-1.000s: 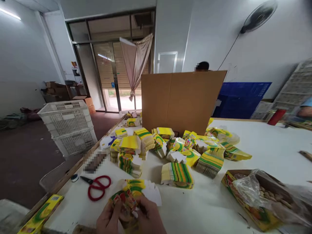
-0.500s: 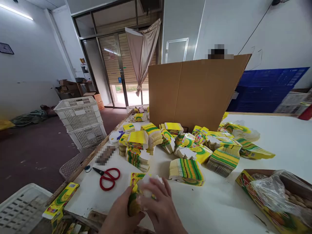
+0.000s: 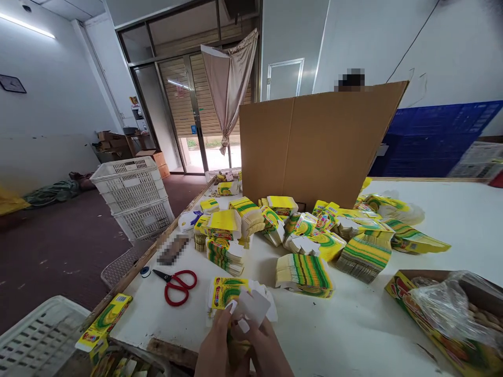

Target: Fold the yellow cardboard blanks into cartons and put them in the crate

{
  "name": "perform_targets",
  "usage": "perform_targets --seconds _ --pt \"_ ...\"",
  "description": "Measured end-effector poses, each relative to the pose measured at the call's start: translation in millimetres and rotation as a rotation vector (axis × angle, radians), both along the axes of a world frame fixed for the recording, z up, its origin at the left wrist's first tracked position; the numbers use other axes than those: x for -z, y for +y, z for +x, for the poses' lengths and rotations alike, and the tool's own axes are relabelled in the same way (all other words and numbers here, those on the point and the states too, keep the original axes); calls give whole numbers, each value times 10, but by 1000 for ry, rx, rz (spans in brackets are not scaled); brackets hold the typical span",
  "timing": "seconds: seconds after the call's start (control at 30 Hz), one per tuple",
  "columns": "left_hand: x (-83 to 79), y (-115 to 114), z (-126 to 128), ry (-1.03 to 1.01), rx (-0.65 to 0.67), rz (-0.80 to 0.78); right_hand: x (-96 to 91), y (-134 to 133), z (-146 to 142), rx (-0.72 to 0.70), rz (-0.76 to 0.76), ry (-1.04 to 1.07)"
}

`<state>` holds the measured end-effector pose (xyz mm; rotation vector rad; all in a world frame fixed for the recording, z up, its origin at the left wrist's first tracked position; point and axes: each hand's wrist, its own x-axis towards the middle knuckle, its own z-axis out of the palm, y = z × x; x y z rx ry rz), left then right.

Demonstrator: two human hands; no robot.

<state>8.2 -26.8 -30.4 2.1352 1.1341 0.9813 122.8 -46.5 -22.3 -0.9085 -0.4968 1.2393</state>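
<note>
Low in the head view, my left hand (image 3: 214,348) and my right hand (image 3: 267,351) meet around a flat, unfolded yellow-and-green carton blank (image 3: 251,309), its white inner side turned towards me. Both hands grip it above the near edge of the white table (image 3: 353,324). Just beyond lies a small pile of the same flat cartons (image 3: 223,293). Further out, several bundled stacks of carton blanks (image 3: 304,269) are heaped in the middle of the table.
Red-handled scissors (image 3: 176,285) lie left of my hands. A tall brown cardboard sheet (image 3: 314,141) stands behind the heap, a person partly hidden behind it. An open box with a plastic bag (image 3: 448,314) sits at right. White crates (image 3: 133,201) stand on the floor at left.
The view has shifted left and down. My hands drew back from the pile of flat cartons and lifted one blank, turning its white side up.
</note>
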Motion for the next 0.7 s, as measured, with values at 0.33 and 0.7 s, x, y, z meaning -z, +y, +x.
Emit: perform_targets --seconds 0.33,0.7 --pt "-33 209 -62 78 147 -275 187 36 111 -243 185 -708" --pt "-33 335 -276 201 48 -28 192 56 323 -159 387 -1151"
